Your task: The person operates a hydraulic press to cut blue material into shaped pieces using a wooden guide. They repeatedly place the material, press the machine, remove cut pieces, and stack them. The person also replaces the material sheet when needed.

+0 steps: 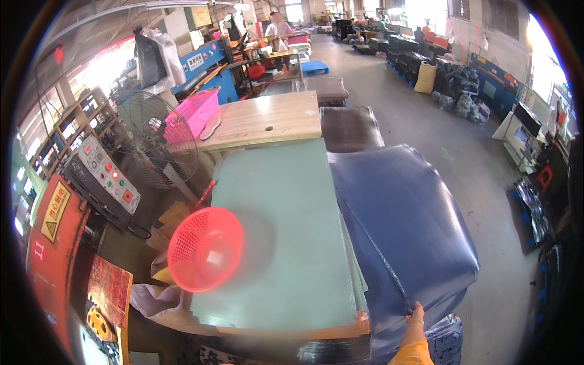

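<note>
My right hand (415, 317), below a yellow sleeve, is at the near part of a large stack of glossy dark blue sheets (413, 213). Its fingers close on the blue sheet where a pale edge line runs down to them; the fingertips are small and partly hidden. My left hand is out of view. Left of the blue stack lies a stack of pale green sheets (286, 225), its near edge bound with brownish tape. A red plastic basket (205, 249) sits on the green stack's left side, with a small whitish piece in it.
A wooden table (261, 118) bears a pink crate (193, 115) beyond the green stack. A caged fan (155, 139) and a control box (104, 173) with buttons stand left. Brown sheets (351, 128) lie behind the blue stack. A person (278, 33) stands far back. A grey aisle runs right.
</note>
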A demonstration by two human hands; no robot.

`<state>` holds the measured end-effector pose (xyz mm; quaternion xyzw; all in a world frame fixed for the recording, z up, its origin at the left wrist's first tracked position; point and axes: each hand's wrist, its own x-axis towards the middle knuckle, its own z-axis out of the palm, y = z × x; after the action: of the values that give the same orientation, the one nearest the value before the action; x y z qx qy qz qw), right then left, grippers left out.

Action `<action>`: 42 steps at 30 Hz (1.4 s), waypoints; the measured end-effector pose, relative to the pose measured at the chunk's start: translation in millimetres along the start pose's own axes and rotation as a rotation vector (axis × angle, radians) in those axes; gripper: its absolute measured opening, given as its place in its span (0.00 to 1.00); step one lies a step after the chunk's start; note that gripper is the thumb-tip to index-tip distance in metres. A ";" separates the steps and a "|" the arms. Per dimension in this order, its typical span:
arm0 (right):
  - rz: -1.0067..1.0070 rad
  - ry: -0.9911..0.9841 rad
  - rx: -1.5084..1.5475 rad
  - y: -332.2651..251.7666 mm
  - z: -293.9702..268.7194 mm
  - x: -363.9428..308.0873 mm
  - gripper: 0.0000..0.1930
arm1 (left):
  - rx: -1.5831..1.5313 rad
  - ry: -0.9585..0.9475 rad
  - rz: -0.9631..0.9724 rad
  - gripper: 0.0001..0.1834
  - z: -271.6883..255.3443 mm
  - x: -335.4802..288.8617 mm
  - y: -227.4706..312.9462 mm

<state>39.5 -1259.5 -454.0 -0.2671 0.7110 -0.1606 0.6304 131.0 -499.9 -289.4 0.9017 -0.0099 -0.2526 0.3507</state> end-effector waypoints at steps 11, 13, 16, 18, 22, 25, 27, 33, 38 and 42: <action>-0.003 0.078 0.012 9.5 -4.3 -7.3 0.33 | 0.019 -0.004 -0.039 0.15 -6.0 -14.4 19.1; 0.017 0.114 0.048 11.2 -8.1 -2.7 0.34 | -0.022 -0.007 -0.071 0.15 -6.4 -18.1 27.4; 0.062 0.082 0.188 15.4 -17.6 10.9 0.34 | 0.039 -0.034 -0.050 0.15 -6.1 -15.2 31.8; 0.105 0.060 0.256 18.2 -26.9 21.8 0.36 | 0.106 -0.051 -0.042 0.15 -5.3 -7.7 29.5; 0.124 0.032 0.276 24.8 -46.1 37.9 0.46 | 0.115 -0.100 0.045 0.14 -0.3 8.9 20.8; 0.143 -0.038 0.268 28.3 -51.8 41.1 0.43 | 0.041 -0.198 0.004 0.13 1.4 16.0 19.2; 0.135 -0.060 0.286 29.0 -51.3 39.5 0.41 | 0.098 -0.171 0.039 0.12 0.5 17.7 21.4; 0.089 0.053 0.182 23.9 -54.5 27.2 0.33 | 0.101 -0.163 -0.016 0.13 -1.3 15.1 28.2; -0.069 0.116 0.050 12.2 -63.2 14.7 0.25 | 0.236 -0.068 0.170 0.14 4.7 13.1 26.5; -0.174 0.157 0.210 -7.3 -62.3 2.5 0.21 | 0.082 -0.163 0.057 0.16 2.6 16.3 24.3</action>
<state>-20.5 -1273.6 -442.3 -0.2471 0.7115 -0.3086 0.5809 147.9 -523.0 -282.8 0.8910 -0.0743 -0.3147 0.3187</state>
